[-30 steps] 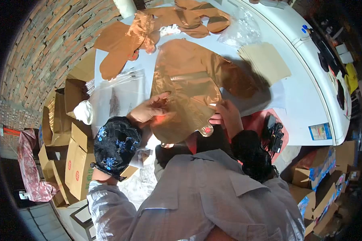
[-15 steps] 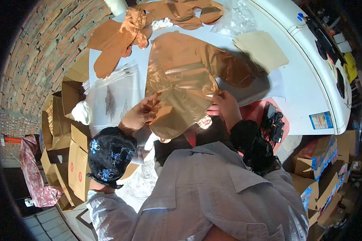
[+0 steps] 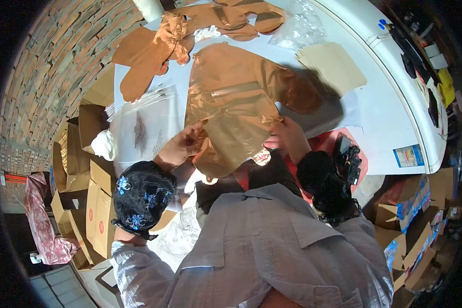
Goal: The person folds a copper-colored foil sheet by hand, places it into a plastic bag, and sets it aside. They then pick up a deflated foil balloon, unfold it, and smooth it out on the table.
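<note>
A flat, shiny brown foil balloon (image 3: 228,105) with rounded lobes is stretched between my two hands. Its lower part hangs over the near edge of the table. My left hand (image 3: 182,146) pinches the balloon's left side. On the opposite side, my right hand (image 3: 288,134) grips the foil edge between thumb and fingers. Farther back lie more brown foil balloons (image 3: 138,64), partly crumpled. A stack of clear plastic sleeves (image 3: 143,120) rests beside my left hand.
A stack of beige sheets (image 3: 331,66) and a clear plastic bag (image 3: 299,25) lie on the white table (image 3: 380,110). Black adapters with cords (image 3: 348,159) sit right of my right hand. Cardboard boxes (image 3: 100,210) stand at left, with more boxes at right.
Both hands keep their hold with barely any movement. The balloon's lower part has shifted slightly, and its right lobe is a little lower and more in shadow.
</note>
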The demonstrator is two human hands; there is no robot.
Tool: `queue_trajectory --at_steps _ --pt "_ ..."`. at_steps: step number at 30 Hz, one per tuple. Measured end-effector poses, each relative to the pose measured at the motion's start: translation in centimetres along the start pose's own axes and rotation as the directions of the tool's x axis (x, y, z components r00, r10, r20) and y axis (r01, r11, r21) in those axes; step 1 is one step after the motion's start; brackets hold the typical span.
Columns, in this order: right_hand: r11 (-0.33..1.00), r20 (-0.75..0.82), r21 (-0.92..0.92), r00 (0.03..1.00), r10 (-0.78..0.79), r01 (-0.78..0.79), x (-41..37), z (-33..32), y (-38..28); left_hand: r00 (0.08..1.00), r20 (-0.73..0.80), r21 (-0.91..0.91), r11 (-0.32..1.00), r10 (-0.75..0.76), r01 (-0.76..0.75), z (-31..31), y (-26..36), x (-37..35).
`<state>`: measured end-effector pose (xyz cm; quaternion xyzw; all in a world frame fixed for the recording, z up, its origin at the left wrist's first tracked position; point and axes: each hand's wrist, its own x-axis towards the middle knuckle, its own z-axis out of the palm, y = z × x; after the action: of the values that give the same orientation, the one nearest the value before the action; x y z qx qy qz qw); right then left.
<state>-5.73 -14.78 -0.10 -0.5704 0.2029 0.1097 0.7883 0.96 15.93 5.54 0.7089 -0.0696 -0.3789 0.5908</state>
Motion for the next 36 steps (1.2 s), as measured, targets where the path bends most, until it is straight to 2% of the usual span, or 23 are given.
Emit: queue_trajectory --at_steps 3,6,12,16,19,24,33,36 --pt "1.0 -0.012 -0.015 1.0 0.02 -0.02 -0.6 -0.1 -0.9 0.988 0.097 -0.144 0.984 0.117 -0.102 -0.9 -2.3 1.2" --pt "1.0 -0.005 -0.024 1.0 -0.003 0.003 -0.2 -1.1 -0.6 0.994 0.102 -0.151 0.988 0.045 -0.029 -1.0 -1.7 1.1" --pt "0.997 -0.05 -0.082 0.999 -0.014 0.01 0.2 -2.5 -0.8 0.998 0.059 -0.125 0.992 0.004 0.003 -0.5 -1.0 0.9" --pt "0.983 -0.059 -0.152 0.991 -0.116 0.106 0.8 -4.2 -0.3 0.998 0.049 -0.176 0.984 0.044 -0.035 -0.8 -2.1 1.1" --pt "0.989 -0.065 -0.112 0.992 -0.105 0.097 0.3 -4.3 -0.7 0.998 0.044 -0.176 0.984 0.037 -0.028 -1.0 -2.5 1.1" --pt "0.979 -0.075 -0.158 0.987 -0.141 0.128 0.6 -4.7 -0.5 0.998 0.066 -0.117 0.993 0.014 -0.007 -1.2 -2.3 1.2" --pt "0.983 -0.09 -0.135 0.987 -0.135 0.122 0.2 -4.3 -0.8 0.996 0.069 -0.162 0.985 0.065 -0.053 -1.1 -2.7 1.2" --pt "0.985 -0.094 -0.128 0.987 -0.131 0.118 0.2 -4.3 -0.9 0.999 0.052 -0.126 0.992 0.009 -0.002 -1.2 -2.9 1.4"
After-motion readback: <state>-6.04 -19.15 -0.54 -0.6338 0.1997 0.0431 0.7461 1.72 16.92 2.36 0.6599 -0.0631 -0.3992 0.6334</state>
